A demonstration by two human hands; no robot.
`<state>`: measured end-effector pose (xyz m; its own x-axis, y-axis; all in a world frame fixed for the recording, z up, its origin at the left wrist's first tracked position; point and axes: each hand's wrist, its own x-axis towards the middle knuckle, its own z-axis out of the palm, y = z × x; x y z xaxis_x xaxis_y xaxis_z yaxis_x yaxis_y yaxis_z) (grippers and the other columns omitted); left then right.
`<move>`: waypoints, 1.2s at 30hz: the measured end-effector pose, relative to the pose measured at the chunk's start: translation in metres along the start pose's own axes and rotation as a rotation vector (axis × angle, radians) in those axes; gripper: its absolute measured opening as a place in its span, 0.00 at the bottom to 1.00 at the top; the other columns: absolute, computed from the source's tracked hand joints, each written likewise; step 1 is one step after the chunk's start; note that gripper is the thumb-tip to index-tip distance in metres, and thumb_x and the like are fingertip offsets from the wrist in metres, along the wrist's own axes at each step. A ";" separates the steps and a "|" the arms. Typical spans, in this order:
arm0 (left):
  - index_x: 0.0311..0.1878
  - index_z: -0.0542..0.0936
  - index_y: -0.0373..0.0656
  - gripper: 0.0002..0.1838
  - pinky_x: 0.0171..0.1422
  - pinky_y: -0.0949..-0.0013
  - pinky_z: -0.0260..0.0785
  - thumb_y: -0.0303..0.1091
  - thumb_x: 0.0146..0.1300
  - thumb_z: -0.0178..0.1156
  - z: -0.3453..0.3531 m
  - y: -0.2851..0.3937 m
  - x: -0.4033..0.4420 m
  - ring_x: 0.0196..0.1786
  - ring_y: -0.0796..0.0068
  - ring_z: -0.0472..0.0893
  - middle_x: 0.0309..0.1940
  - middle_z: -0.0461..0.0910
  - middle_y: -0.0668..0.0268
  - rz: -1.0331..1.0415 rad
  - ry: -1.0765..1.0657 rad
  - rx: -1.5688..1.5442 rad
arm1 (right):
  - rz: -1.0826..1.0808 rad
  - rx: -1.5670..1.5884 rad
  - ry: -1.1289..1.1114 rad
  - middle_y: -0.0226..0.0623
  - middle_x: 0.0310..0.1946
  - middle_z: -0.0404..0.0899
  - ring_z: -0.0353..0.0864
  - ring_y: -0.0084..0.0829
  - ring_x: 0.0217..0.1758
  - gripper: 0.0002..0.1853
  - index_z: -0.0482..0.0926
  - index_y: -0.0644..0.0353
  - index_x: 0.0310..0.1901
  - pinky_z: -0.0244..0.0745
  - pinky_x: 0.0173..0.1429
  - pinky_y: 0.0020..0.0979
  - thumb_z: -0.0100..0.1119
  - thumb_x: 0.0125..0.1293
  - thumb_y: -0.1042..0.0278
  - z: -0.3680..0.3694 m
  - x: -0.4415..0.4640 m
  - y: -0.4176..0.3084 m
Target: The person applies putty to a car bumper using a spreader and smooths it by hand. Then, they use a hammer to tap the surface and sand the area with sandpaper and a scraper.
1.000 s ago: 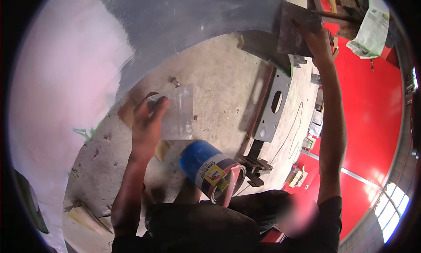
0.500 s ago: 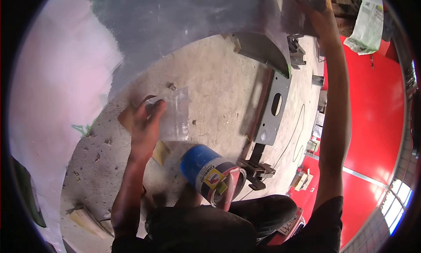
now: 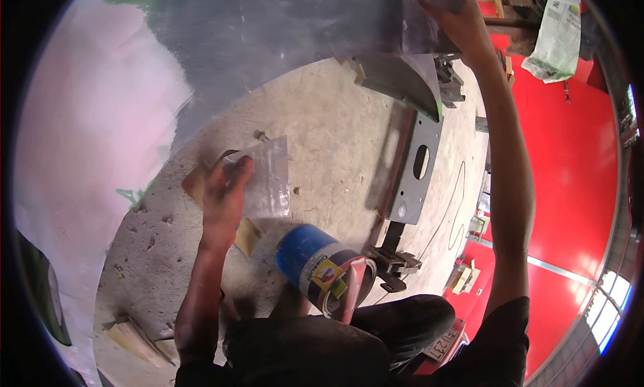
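Note:
My left hand is closed around the edge of a clear, flat plastic sheet or bag, thumb on top. A brown piece shows behind that hand; whether it is held or lies on the floor I cannot tell. At the top right, my right hand grips a dark, thin sheet, one finger stretched along it. That sheet lies over the edge of a large curved panel, grey in this area and pale pinkish white at left.
A blue-and-white can stands on the concrete floor before my knees. Beyond it lie a grey slotted metal bar and a clamp-like metal piece. Masking paper hangs by a red surface. Folded paper lies lower left.
My right hand has moved left along the panel, bringing the dark sheet with it. My left hand and the plastic stay nearly where they were.

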<state>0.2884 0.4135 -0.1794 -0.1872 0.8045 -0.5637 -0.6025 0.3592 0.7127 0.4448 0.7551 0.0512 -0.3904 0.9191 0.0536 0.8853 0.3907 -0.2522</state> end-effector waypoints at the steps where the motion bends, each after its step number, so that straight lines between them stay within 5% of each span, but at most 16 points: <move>1: 0.55 0.79 0.39 0.18 0.59 0.71 0.65 0.43 0.70 0.63 0.000 -0.001 0.001 0.51 0.77 0.76 0.46 0.81 0.68 -0.003 -0.009 -0.004 | 0.021 -0.005 -0.041 0.35 0.38 0.86 0.84 0.22 0.39 0.19 0.83 0.66 0.49 0.77 0.42 0.28 0.69 0.63 0.61 -0.003 0.004 0.012; 10: 0.58 0.78 0.40 0.21 0.62 0.71 0.65 0.44 0.70 0.64 -0.007 -0.008 0.006 0.54 0.76 0.75 0.50 0.80 0.66 -0.063 0.021 0.063 | 0.351 0.061 -0.042 0.34 0.39 0.87 0.84 0.21 0.38 0.23 0.85 0.66 0.49 0.77 0.42 0.28 0.73 0.59 0.57 -0.010 -0.027 0.078; 25: 0.59 0.78 0.39 0.21 0.59 0.71 0.66 0.43 0.70 0.62 0.003 -0.004 0.005 0.52 0.76 0.76 0.49 0.81 0.65 -0.105 0.002 0.111 | 0.380 -0.048 -0.019 0.35 0.38 0.86 0.84 0.22 0.37 0.22 0.83 0.67 0.51 0.78 0.40 0.31 0.72 0.61 0.59 -0.023 -0.042 0.130; 29: 0.58 0.78 0.39 0.19 0.58 0.71 0.67 0.42 0.71 0.62 -0.001 -0.003 0.009 0.51 0.76 0.76 0.48 0.81 0.65 -0.075 0.010 0.168 | 0.456 0.304 0.013 0.36 0.41 0.85 0.84 0.24 0.39 0.20 0.83 0.66 0.51 0.78 0.40 0.30 0.71 0.61 0.63 -0.014 -0.063 0.159; 36: 0.59 0.78 0.38 0.19 0.62 0.71 0.65 0.41 0.71 0.61 0.017 -0.008 0.006 0.54 0.76 0.76 0.50 0.80 0.64 -0.084 -0.064 0.086 | 0.341 0.082 -0.037 0.35 0.40 0.86 0.84 0.23 0.38 0.20 0.84 0.67 0.49 0.79 0.41 0.30 0.72 0.60 0.62 -0.018 -0.053 0.144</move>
<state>0.3054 0.4236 -0.1812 -0.0870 0.7973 -0.5973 -0.5445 0.4640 0.6987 0.5980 0.7632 0.0295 -0.0863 0.9929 -0.0815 0.9436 0.0552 -0.3266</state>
